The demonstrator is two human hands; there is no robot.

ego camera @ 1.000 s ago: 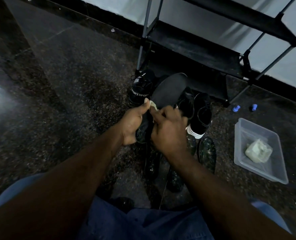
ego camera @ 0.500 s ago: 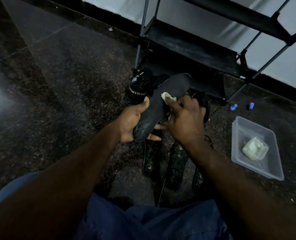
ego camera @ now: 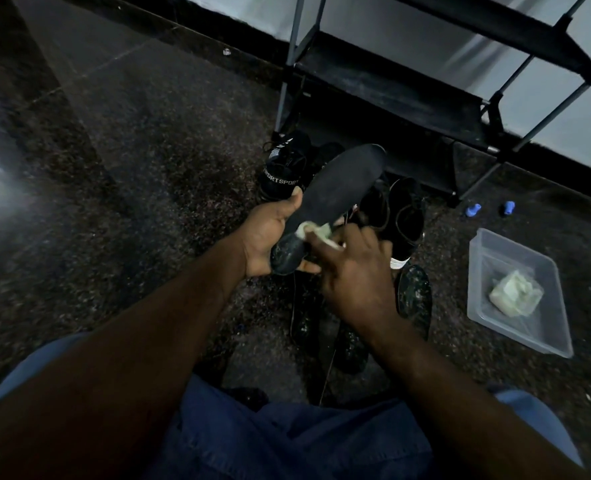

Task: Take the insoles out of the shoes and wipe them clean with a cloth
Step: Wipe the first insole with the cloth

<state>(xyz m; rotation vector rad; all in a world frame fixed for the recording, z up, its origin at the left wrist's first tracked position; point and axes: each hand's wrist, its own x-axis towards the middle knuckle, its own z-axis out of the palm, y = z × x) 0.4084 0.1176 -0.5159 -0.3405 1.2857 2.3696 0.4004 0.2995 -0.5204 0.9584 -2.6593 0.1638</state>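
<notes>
— Dark in here. What's underfoot?

— A speckled stone floor [ego camera: 148,220], polished enough to shine at 9 o'clock. A black shoe rack [ego camera: 391,84] stands against the pale wall at 12 to 1 o'clock, and the person sits facing it in blue shorts [ego camera: 287,445].

— And the hands?

— The left hand [ego camera: 266,233] grips a black insole [ego camera: 339,181] by its heel end, thumb over the top edge and fingers curled beneath. The insole is held off the floor, slanting up with its toe towards the rack at 1 o'clock. The right hand [ego camera: 356,271] pinches a small pale cloth [ego camera: 316,232] and has it pressed to the insole's face, just above the heel.

— Where are the shoes?

— On the floor at the foot of the rack. One black shoe [ego camera: 283,168] with SPORT lettering sits at 12 o'clock from the left hand. A dark pair [ego camera: 404,213] is at 1 o'clock from the right hand, partly hidden behind it.

— Any more insoles?

— Three dark, flecked ones lie on the floor under the hands: one [ego camera: 413,299] at 4 o'clock of the right hand, two others [ego camera: 302,317] [ego camera: 351,344] at 6 o'clock.

— Anything off to the side?

— A clear plastic tray [ego camera: 529,334] at 3 to 4 o'clock, holding a pale crumpled wad [ego camera: 515,294]. Beyond it, two small blue things [ego camera: 473,210] [ego camera: 508,206] lie near the rack's foot; I cannot tell what they are.
</notes>
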